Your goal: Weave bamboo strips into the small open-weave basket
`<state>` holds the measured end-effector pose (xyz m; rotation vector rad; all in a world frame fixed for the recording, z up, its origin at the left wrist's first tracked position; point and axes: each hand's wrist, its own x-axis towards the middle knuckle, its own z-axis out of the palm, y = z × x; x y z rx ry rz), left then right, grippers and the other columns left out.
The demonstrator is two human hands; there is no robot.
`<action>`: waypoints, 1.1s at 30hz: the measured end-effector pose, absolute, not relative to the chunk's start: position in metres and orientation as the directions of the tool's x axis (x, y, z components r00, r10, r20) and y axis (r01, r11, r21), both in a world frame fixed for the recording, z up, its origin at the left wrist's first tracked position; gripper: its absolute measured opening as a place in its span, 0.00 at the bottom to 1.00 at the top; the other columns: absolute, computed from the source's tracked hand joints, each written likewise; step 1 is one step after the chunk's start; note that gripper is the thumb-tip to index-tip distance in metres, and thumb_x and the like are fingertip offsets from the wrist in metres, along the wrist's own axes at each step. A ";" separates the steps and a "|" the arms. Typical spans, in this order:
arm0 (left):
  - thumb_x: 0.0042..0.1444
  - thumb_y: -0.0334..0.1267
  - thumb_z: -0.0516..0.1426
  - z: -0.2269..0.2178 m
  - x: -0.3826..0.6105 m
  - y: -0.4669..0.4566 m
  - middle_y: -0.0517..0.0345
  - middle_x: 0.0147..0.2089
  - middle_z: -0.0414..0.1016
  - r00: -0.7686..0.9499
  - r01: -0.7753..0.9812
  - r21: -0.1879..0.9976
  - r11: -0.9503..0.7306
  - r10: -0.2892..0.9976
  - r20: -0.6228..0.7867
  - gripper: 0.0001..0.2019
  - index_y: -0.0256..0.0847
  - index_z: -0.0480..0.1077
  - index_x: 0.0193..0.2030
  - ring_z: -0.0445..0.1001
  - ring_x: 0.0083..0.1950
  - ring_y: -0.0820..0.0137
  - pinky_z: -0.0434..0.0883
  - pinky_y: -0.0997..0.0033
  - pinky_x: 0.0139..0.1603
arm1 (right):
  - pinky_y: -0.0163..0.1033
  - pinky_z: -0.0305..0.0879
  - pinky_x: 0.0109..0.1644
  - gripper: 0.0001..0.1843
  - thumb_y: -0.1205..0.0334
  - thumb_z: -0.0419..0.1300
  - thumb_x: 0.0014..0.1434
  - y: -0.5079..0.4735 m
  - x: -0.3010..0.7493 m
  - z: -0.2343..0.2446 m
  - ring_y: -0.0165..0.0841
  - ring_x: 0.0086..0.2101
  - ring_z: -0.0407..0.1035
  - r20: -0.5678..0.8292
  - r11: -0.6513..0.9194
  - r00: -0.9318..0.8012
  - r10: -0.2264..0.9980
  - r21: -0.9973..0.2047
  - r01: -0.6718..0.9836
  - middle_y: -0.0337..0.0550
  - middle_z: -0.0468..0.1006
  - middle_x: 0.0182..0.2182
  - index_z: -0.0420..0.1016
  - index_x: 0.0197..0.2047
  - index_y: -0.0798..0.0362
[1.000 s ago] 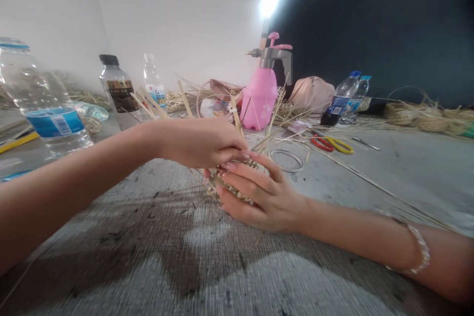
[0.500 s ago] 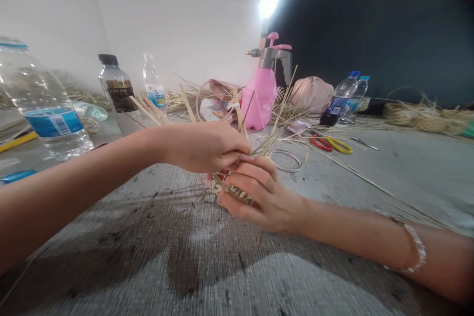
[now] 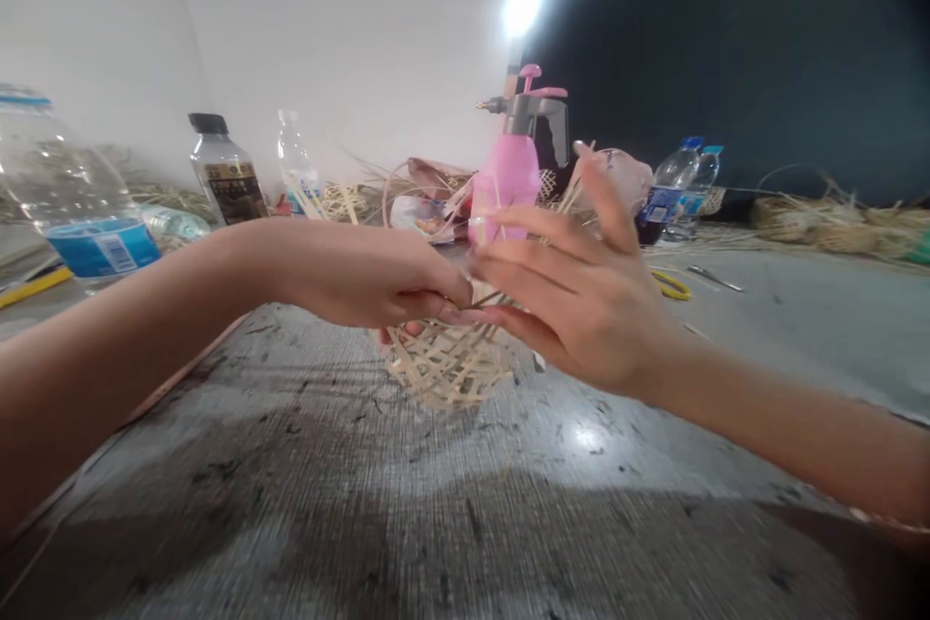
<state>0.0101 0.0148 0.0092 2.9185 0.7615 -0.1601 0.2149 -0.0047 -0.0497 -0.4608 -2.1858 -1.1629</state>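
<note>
A small open-weave piece of pale straw strips hangs just above the grey table, lifted and tilted. My left hand is closed over its top edge, fingers pinching the strips. My right hand sits to the right of the weave with fingers stretched out and apart; its lower fingertips meet the left hand's fingertips at a strip, and whether they pinch it is hidden. Loose strip ends stick up behind both hands.
A pink spray bottle stands behind the hands. Clear water bottles and a dark-labelled bottle are at the left. A pink bag, blue-labelled bottles, yellow-handled scissors and straw bundles lie at the right.
The woven piece has risen off the table and tilted so its lattice shows. My right hand came off its underside, lifted and spread its fingers. The left hand kept its grip.
</note>
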 end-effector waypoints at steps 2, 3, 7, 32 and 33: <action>0.63 0.36 0.46 0.010 0.012 0.011 0.64 0.22 0.63 0.877 0.475 0.079 -0.876 0.464 -0.127 0.14 0.41 0.64 0.27 0.62 0.23 0.76 0.58 0.76 0.25 | 0.60 0.45 0.66 0.13 0.64 0.50 0.65 -0.006 0.217 -0.044 0.36 0.44 0.72 0.580 0.626 -0.808 0.106 0.592 0.507 0.39 0.80 0.29 0.74 0.32 0.54; 0.63 0.36 0.46 0.011 0.013 0.010 0.64 0.22 0.62 0.880 0.469 0.071 -0.880 0.459 -0.124 0.13 0.41 0.64 0.27 0.60 0.23 0.75 0.58 0.75 0.24 | 0.60 0.43 0.66 0.15 0.65 0.49 0.65 -0.006 0.217 -0.042 0.34 0.40 0.73 0.555 0.664 -0.819 0.147 0.559 0.497 0.37 0.79 0.26 0.73 0.30 0.53; 0.61 0.34 0.46 0.011 0.012 0.007 0.63 0.21 0.59 0.883 0.464 0.042 -0.885 0.458 -0.105 0.13 0.42 0.64 0.26 0.57 0.22 0.74 0.56 0.73 0.23 | 0.58 0.43 0.66 0.17 0.69 0.47 0.64 -0.005 0.217 -0.040 0.29 0.29 0.70 0.511 0.750 -0.828 0.230 0.449 0.485 0.36 0.77 0.23 0.75 0.31 0.53; 0.62 0.34 0.47 0.009 0.007 0.003 0.61 0.32 0.73 0.854 0.513 0.062 -0.856 0.501 -0.141 0.09 0.44 0.66 0.35 0.70 0.31 0.72 0.61 0.74 0.31 | 0.52 0.51 0.57 0.14 0.71 0.51 0.62 -0.002 0.222 -0.034 0.30 0.28 0.68 0.515 0.859 -0.807 0.291 0.231 0.457 0.36 0.77 0.24 0.75 0.30 0.53; 0.61 0.34 0.47 0.010 0.007 0.002 0.60 0.32 0.74 0.856 0.505 0.049 -0.862 0.493 -0.159 0.08 0.44 0.67 0.36 0.70 0.31 0.72 0.62 0.74 0.31 | 0.52 0.51 0.57 0.14 0.71 0.50 0.62 -0.003 0.223 -0.034 0.30 0.29 0.69 0.509 0.857 -0.808 0.297 0.231 0.460 0.36 0.77 0.24 0.75 0.31 0.53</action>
